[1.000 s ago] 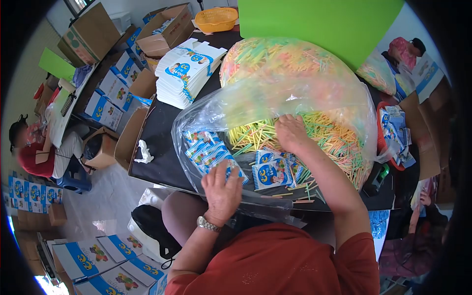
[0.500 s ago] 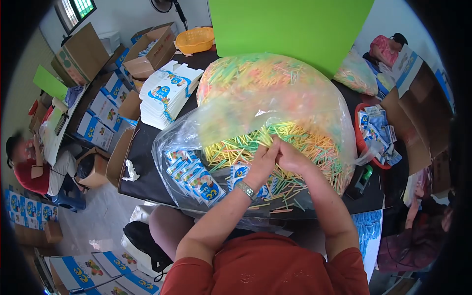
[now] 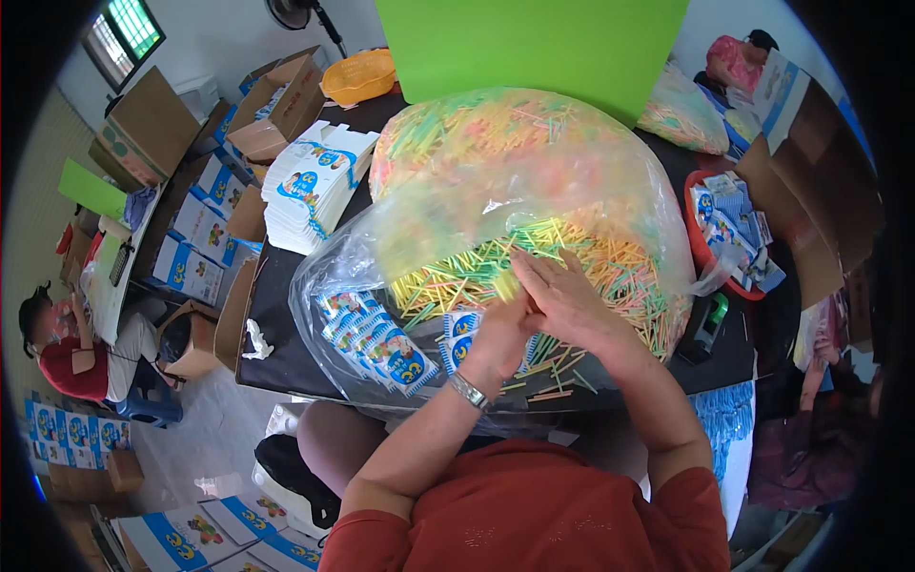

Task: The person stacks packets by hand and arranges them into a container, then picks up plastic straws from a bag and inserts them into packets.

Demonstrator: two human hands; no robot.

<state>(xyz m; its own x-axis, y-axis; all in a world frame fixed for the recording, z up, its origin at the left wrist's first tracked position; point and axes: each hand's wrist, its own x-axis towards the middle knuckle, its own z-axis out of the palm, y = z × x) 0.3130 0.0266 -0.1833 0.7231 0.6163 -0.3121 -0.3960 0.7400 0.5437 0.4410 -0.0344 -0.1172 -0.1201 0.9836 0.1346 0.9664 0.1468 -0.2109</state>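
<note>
My left hand [image 3: 502,336] is closed round a small bundle of thin yellow sticks [image 3: 505,284], whose ends show above the fingers. Against it rests my right hand [image 3: 575,307], fingers stretched out and flat, touching the left hand near the bundle. Both hands are over a heap of loose thin sticks [image 3: 629,276] in yellow, green, orange and pink, inside a big clear plastic bag [image 3: 457,205]. Partly hidden by my left wrist, a printed blue and white packet [image 3: 461,329] lies in front. More such packets [image 3: 396,355] lie overlapping to the left.
Flat white printed cartons [image 3: 310,181] are stacked at left, near a yellow basket [image 3: 359,78]. At right are a red tub [image 3: 698,234] of packets and a black tape dispenser [image 3: 703,329]. A green board [image 3: 534,57] stands behind the bag. Other people sit at left and right.
My right hand has opened from a closed grip, its fingers now extended beside the bundle. The bundle has come down slightly, nearer to me. The whole view has shifted a little.
</note>
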